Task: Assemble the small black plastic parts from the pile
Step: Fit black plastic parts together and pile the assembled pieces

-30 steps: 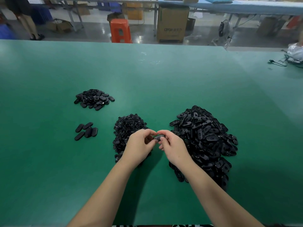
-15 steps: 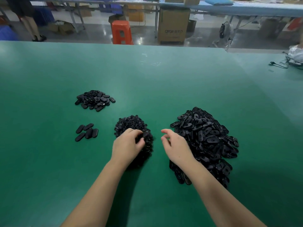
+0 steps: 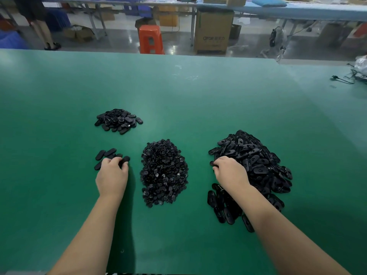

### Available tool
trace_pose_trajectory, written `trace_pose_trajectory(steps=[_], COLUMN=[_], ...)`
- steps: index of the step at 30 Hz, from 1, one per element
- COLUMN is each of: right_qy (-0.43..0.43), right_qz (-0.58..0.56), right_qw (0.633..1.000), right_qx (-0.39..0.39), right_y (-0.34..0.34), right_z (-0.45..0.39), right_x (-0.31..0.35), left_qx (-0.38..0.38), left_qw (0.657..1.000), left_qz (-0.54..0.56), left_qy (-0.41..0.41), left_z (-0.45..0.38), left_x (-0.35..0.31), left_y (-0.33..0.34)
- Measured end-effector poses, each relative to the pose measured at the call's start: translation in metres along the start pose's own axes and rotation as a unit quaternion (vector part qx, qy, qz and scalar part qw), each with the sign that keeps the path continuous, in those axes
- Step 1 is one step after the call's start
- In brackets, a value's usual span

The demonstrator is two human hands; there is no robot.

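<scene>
Setting a finished piece down is the step I judge to be in hand: half a second ago the left hand (image 3: 112, 176) was over the middle pile of small round inserts (image 3: 164, 172), and a second ago both hands met between the piles, pinching one part together; now they are well apart. The left hand has moved left to the short row of oval pieces (image 3: 108, 155) on the green table (image 3: 198, 100), its fingers curled down onto the nearest ovals. One oval (image 3: 125, 160) sits at its fingertips, but whether it is pinched or merely touched I cannot tell. The right hand (image 3: 228, 171) has gone right onto the near-left edge of the big heap of oval shells (image 3: 256, 165), fingers bent into the parts, tips hidden; a grip cannot be confirmed. That reads as one assembly done and the next shell being fetched, with most of the heap untouched.

The ovals in the row lie flat, side by side, long axes running from near-left to far-right. The shells in the heap point every way. A smaller mound of ovals (image 3: 118, 121) sits farther off, beyond the row. A stool (image 3: 151, 38) and a carton (image 3: 213, 30) stand on the floor past the far edge
</scene>
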State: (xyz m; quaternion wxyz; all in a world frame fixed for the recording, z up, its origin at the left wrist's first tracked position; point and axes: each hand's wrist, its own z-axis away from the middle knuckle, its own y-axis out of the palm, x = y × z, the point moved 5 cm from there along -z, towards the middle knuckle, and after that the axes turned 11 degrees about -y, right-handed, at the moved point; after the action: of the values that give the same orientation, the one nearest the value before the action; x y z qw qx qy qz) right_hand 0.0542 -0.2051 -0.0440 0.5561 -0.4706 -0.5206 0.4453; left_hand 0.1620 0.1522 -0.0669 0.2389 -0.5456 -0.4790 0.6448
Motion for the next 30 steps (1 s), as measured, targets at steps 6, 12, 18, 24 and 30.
trace_pose_trajectory(steps=[6, 12, 18, 24, 30], right_qy=[0.021, 0.031, 0.048, 0.054, 0.042], right_qz=[-0.006, -0.03, -0.043, -0.036, -0.018], right_qw=[1.0, 0.999, 0.998, 0.997, 0.999], right_qx=[-0.018, -0.01, -0.023, -0.034, -0.026], right_y=[0.0, 0.001, 0.001, 0.001, -0.001], right_z=[0.002, 0.002, 0.003, 0.003, 0.003], right_x=[-0.002, -0.002, -0.001, 0.001, 0.002], left_qx=[-0.019, -0.048, -0.029, -0.026, -0.03], left_qw=[0.999, 0.999, 0.994, 0.994, 0.993], left_qz=[-0.008, 0.003, -0.037, -0.048, -0.047], left_qy=[-0.027, 0.023, 0.096, 0.095, 0.104], left_z=[-0.006, 0.008, 0.013, 0.011, 0.01], left_x=[-0.004, -0.011, -0.024, -0.024, -0.023], left_y=[0.0, 0.001, 0.004, 0.006, 0.007])
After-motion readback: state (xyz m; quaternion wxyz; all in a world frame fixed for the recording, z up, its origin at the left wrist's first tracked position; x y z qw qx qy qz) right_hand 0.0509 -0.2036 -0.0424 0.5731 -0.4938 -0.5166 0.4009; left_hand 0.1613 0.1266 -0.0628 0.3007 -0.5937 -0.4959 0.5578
